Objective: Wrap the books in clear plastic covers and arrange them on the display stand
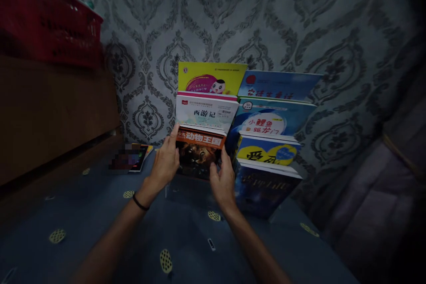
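Between my two hands stands a book with a lion on its cover [199,153], at the front of the left row of upright books. My left hand [164,159] grips its left edge, and my right hand [223,177] presses its right edge. Behind it rise a white book [206,113] and a yellow book [213,77]. The right row holds a dark blue book [266,191] in front, then a yellow and blue book [268,148], a light blue book [273,115] and a blue book [279,84] at the back. A black band circles my left wrist.
More books [133,157] lie flat to the left on the dark blue patterned cloth [186,235]. A red basket [53,22] sits on a brown wooden cabinet [53,115] at the left. Patterned wallpaper [213,13] rises behind; a pale curtain [369,186] hangs at the right.
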`<state>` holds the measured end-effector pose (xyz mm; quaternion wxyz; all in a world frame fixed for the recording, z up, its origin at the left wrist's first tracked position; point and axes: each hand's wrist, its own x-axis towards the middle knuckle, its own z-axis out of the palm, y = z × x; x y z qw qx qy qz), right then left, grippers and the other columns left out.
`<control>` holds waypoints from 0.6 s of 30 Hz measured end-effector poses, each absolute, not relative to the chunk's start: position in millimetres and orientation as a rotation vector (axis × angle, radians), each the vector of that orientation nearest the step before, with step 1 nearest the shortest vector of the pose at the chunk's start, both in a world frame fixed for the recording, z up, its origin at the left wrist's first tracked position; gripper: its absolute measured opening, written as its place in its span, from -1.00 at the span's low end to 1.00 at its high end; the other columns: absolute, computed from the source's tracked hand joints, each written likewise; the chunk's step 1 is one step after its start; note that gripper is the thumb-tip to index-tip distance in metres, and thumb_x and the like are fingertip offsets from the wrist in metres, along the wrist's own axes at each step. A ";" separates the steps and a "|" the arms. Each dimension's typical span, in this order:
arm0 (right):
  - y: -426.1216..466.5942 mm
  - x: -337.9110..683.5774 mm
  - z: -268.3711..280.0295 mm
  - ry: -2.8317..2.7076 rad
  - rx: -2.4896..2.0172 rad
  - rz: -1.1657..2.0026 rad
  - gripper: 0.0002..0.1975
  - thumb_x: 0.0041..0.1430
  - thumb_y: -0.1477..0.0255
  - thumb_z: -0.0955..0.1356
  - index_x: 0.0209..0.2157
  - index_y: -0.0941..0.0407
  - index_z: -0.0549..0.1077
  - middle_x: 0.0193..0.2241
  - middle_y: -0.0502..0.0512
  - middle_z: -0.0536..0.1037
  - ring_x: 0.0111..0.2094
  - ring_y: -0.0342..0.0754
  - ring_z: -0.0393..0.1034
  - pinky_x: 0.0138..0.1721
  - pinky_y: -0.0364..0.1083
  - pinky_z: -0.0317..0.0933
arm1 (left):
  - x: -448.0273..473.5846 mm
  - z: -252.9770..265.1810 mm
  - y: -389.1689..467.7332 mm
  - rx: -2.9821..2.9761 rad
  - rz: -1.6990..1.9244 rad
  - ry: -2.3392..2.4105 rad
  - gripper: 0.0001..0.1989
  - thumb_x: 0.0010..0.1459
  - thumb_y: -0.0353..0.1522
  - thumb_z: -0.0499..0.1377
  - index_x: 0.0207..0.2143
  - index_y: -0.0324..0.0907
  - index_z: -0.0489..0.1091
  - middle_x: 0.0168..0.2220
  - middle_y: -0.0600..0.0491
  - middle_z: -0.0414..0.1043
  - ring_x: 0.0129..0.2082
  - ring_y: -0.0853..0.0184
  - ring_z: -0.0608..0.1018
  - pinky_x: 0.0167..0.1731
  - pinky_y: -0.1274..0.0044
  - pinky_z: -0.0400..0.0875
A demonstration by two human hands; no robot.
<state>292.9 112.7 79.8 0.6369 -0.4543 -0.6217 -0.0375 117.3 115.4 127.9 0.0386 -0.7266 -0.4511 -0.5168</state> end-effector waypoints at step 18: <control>112.5 294.3 81.8 -1.426 -1.071 0.013 -0.33 0.22 0.42 0.21 0.36 0.24 0.17 0.30 0.36 0.31 0.30 0.17 0.23 0.27 0.23 0.18 | 110.6 132.9 121.3 -2.201 -1.564 -1.375 -0.30 0.21 -0.57 0.02 0.38 -0.14 0.02 0.21 -0.14 0.42 0.10 0.14 0.55 0.07 0.28 0.46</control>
